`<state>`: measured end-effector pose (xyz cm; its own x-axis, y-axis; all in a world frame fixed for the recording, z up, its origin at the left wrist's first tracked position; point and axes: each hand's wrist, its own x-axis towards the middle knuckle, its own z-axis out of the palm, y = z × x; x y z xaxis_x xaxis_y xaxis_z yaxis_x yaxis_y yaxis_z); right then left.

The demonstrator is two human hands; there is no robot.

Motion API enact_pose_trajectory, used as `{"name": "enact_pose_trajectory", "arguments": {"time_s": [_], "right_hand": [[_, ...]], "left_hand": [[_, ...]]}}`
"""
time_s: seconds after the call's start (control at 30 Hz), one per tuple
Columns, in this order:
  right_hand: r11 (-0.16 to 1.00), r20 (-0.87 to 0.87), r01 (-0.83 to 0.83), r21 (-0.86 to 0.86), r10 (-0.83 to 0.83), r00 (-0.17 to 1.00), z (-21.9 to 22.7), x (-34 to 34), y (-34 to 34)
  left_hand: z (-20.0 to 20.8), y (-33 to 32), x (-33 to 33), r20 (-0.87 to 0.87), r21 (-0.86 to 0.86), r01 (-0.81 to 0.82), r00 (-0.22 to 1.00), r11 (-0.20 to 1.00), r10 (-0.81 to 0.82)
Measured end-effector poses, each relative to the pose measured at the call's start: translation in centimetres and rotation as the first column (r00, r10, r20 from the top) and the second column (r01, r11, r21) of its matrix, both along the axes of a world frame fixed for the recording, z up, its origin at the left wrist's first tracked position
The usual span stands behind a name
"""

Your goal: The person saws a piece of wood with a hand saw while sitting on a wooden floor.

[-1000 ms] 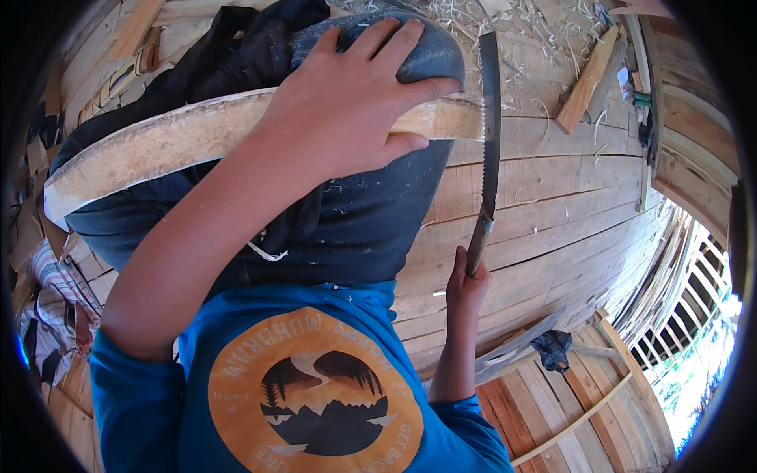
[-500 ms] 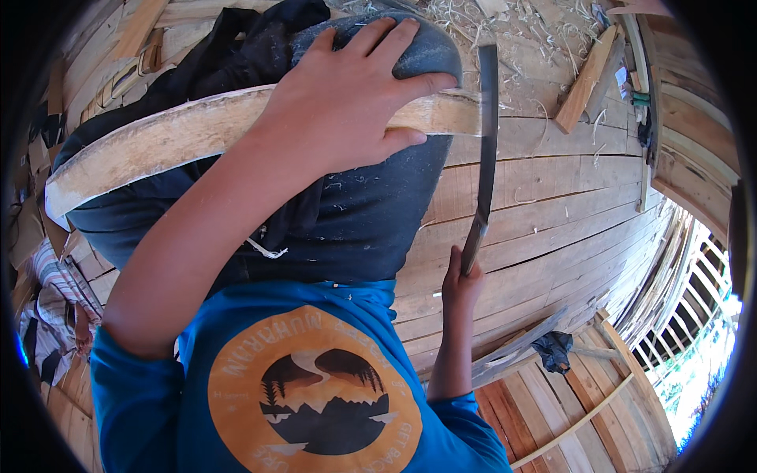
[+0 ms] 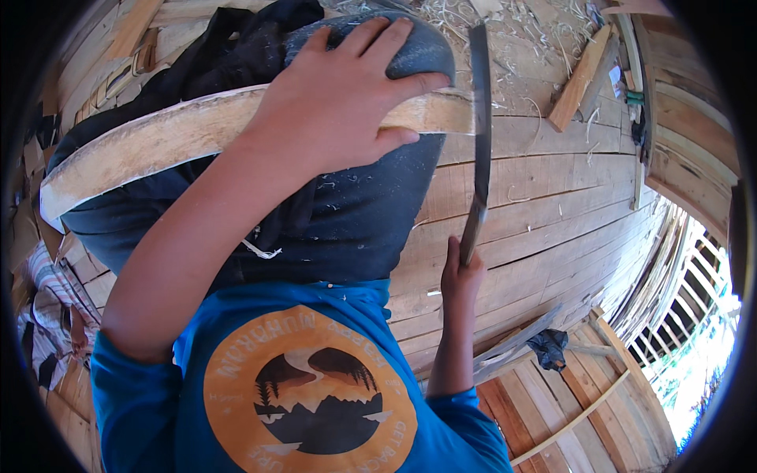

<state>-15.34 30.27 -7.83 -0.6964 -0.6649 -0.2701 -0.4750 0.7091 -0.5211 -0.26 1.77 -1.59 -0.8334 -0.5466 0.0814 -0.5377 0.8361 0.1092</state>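
Observation:
A long, flat, slightly curved strip of pale wood point(image 3: 158, 146) lies across my dark-trousered legs. My left hand point(image 3: 343, 102) presses it down near its right end, thumb on the near edge and forefinger along the far edge, other fingers spread over my knee. To the right, my right hand point(image 3: 463, 272) is closed around the handle of a machete point(image 3: 482, 118). Its dark blade points away from me and crosses the strip's right end, seeming to touch it. The gap between blade and wood, if any, is hard to tell.
Curled wood shavings point(image 3: 544, 47) litter the plank floor point(image 3: 520, 189) at the far right, beside a loose board point(image 3: 582, 79). A black plastic bag point(image 3: 548, 347) lies near planks at the lower right. Part of another person point(image 3: 59, 315) shows at the left edge.
The machete and my right hand have shifted slightly farther away from me. My left hand keeps its hold on the wood strip, and the view has moved a little.

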Motion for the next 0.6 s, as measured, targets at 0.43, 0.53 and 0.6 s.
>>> {"name": "enact_pose_trajectory", "arguments": {"time_s": [0.43,0.53,0.6], "right_hand": [[0.999,-0.017,-0.046,0.006,0.046,0.999,0.5,-1.0,-6.3],[0.997,0.031,0.04,0.069,-0.042,0.999,0.8,-0.4,-1.8],[0.995,0.081,0.087,0.051,-0.091,0.993,-0.1,0.1,2.3]], "left_hand": [[-0.3,-0.4,0.3,-0.041,0.011,0.005,0.999,1.0,-0.004],[-1.4,-0.1,0.5,-0.068,0.011,-0.009,0.998,1.0,0.01],[-1.4,-0.1,0.4,-0.064,0.025,-0.007,0.998,1.0,0.008]]}}
